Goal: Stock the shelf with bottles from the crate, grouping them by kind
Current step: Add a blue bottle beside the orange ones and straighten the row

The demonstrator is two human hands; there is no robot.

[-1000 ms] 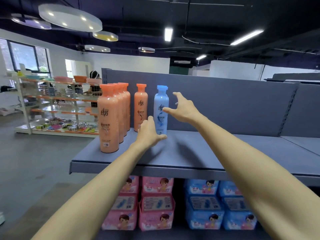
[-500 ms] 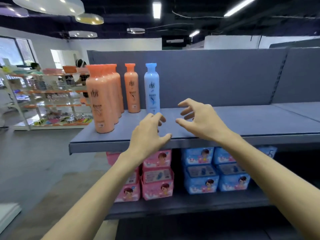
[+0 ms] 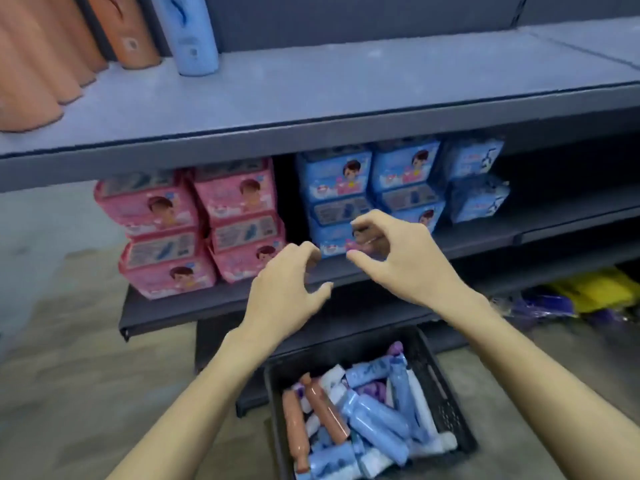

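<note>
At the upper left of the frame, the orange bottles [image 3: 41, 60] stand in a tight row on the top shelf [image 3: 346, 84], their tops cut off by the frame edge. Just right of them, still in the upper left, a single blue bottle [image 3: 192, 36] stands upright on the same shelf, near the last orange one but apart from it. Below the shelf's front lip, left of centre, pink packs [image 3: 194, 226] are stacked two high on the lower shelf [image 3: 180, 306], and to their right sit blue packs [image 3: 374, 188] stacked likewise. In the middle of the frame the left hand [image 3: 287, 292] hangs in the air in front of the lower shelf with its fingers loosely curled and its thumb out, holding nothing. Just right of it, close but not touching, the right hand [image 3: 401, 258] is also empty, its fingers bent in a loose claw with the thumb pointing left. At the bottom centre, under both hands, a black crate [image 3: 440, 403] sits on the floor, filled with a jumble of lying blue, orange, white and purple bottles [image 3: 370, 420]. At the right edge, yellow and purple packets [image 3: 588, 292] lie low down, blurred.
</note>
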